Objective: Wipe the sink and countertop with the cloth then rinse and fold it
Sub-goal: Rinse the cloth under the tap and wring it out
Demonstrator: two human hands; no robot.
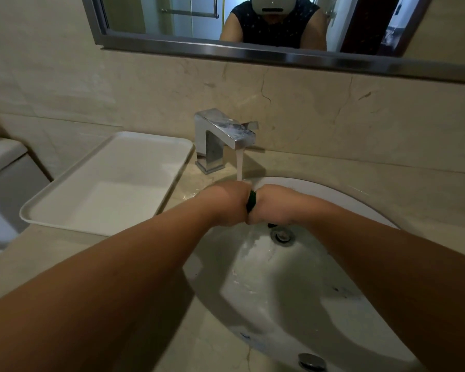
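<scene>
Left hand and right hand both fisted on dark bunched cloth at white oval sink back edge; twist under running chrome faucet, keep over basin.

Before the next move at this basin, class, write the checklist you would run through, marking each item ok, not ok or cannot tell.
1. Dark cloth gripped by both hands: ok; left hand and right hand are closed on it.
2. Water running from the chrome faucet: ok; a stream falls just behind the hands.
3. Cloth held over the white sink, not the countertop: ok.
4. Drain open so water leaves: cannot tell.
5. Cloth rinsed clean: cannot tell; it is mostly hidden.
6. White tray clear of the hands: ok.
</scene>
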